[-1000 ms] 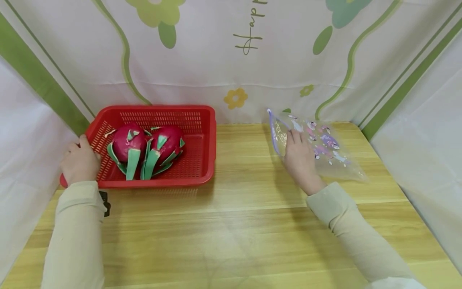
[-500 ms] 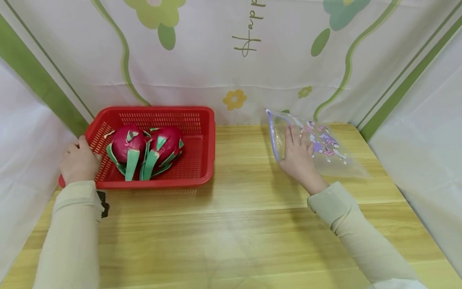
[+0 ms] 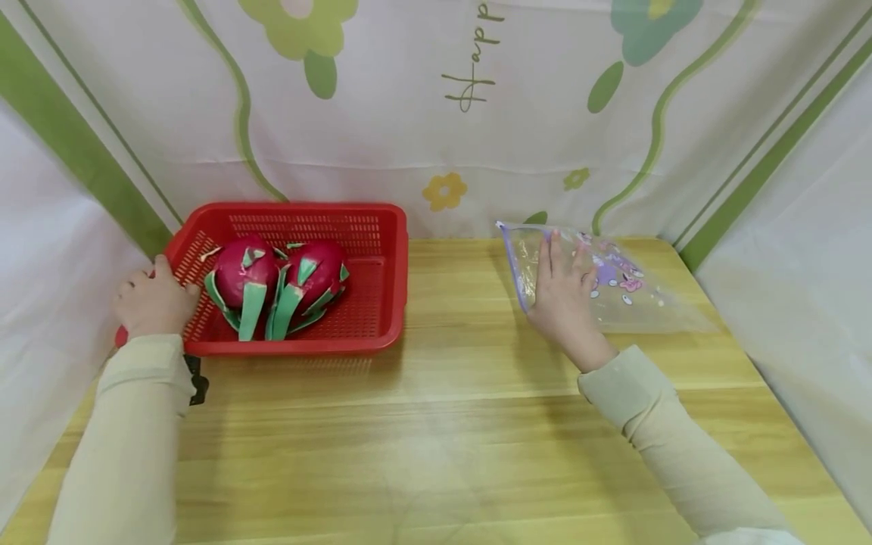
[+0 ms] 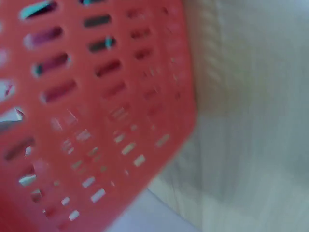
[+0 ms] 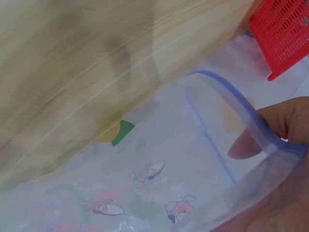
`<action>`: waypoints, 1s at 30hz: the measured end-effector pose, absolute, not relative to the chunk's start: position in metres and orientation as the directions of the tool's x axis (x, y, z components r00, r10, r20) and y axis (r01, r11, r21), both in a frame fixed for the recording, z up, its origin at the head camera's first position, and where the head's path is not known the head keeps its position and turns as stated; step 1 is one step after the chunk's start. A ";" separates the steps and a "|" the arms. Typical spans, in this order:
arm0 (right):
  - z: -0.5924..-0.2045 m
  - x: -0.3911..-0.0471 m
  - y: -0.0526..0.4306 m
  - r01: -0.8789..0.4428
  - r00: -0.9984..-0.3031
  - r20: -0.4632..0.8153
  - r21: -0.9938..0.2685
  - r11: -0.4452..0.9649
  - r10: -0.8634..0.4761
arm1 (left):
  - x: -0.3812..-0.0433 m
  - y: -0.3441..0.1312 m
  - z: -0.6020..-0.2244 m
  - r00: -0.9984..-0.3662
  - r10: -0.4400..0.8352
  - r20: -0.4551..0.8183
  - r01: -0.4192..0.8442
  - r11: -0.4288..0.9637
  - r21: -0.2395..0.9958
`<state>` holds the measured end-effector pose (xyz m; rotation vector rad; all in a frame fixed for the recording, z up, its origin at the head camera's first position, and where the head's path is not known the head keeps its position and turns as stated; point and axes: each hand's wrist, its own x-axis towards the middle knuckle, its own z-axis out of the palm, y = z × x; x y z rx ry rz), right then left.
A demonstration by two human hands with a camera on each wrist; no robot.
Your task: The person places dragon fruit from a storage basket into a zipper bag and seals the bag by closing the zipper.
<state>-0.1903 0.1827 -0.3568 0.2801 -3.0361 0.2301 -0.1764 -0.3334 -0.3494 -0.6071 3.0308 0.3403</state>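
Observation:
In the head view my left hand [image 3: 155, 301] grips the left end of a red plastic basket [image 3: 361, 344], fingers over its rim. Two dragon fruits, one on the left [image 3: 247, 265] and one beside it [image 3: 316, 272], lie in the basket with their green scales toward me. On the right, my right hand [image 3: 564, 299] holds a clear zip bag [image 3: 654, 318] near its purple-edged mouth, fingers stretched across the printed face. The right wrist view shows the thumb [image 5: 246, 147] inside the bag's mouth, which gapes. Slotted basket wall [image 4: 116, 92] fills much of the left wrist view.
The wooden table [image 3: 422, 439] stretches between basket and bag and toward me. A white cloth with printed flowers [image 3: 444, 191] hangs right behind both. More white cloth [image 3: 804, 250] closes off the sides. A black strap piece [image 3: 197, 380] shows at the left cuff.
The right hand's fingers have straightened and spread over the bag, whose mouth corner has come slightly down and toward me. The left hand and basket have stayed almost in place.

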 end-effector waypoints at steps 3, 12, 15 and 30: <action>-0.357 -0.190 0.182 -0.182 -0.980 0.109 -0.170 0.969 -0.165 | -0.182 -0.323 -0.347 -0.920 -0.387 0.059 -0.358 0.893 0.273; -0.355 -0.190 0.183 -0.159 -0.979 0.159 -0.201 0.967 -0.128 | -0.200 -0.266 -0.336 -0.874 -0.281 0.397 -0.112 0.911 0.398; -0.355 -0.190 0.183 -0.157 -0.979 0.161 -0.196 0.968 -0.127 | -0.201 -0.250 -0.337 -0.906 -0.192 0.378 -0.050 0.933 0.356; -0.355 -0.189 0.184 -0.147 -0.978 0.171 -0.180 0.973 -0.116 | -0.207 -0.217 -0.353 -0.996 0.021 0.091 0.033 0.990 0.134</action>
